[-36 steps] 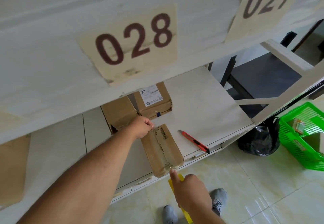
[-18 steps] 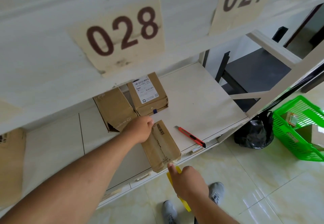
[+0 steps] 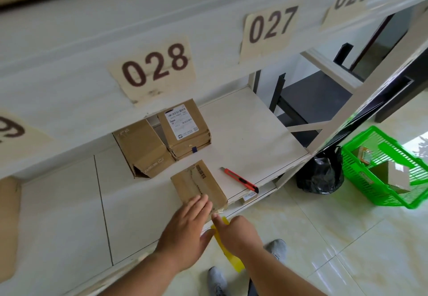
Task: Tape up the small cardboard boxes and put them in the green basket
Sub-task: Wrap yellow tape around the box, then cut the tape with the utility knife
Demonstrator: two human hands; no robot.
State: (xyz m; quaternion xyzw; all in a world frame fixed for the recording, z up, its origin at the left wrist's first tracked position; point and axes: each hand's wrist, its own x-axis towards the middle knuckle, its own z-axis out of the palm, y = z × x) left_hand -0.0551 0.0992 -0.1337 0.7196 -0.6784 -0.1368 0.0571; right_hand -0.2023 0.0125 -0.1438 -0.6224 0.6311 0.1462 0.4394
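- The left hand (image 3: pixel 187 231) lies flat with its fingers (image 3: pixel 200 204) straight, pressing on the near end of the small cardboard box (image 3: pixel 199 185).
- The right hand (image 3: pixel 237 232) is curled round a yellow tape dispenser (image 3: pixel 228 249), its thumb pointing up to the box's near corner; the roll of tape itself is hidden behind the hand.
- The box lies at the front edge of the white shelf (image 3: pixel 243 133), a barcode label near its far end and a rough seam running along its top.
- A red box cutter (image 3: pixel 240 180) lies just beside the box, to its right.
- Two more cardboard boxes (image 3: pixel 162 140) stand side by side further back on the shelf, one bearing a shipping label.
- The green basket (image 3: pixel 379 168) sits on the tiled floor well off to the right, with boxes in it, next to a black bag (image 3: pixel 320 173).
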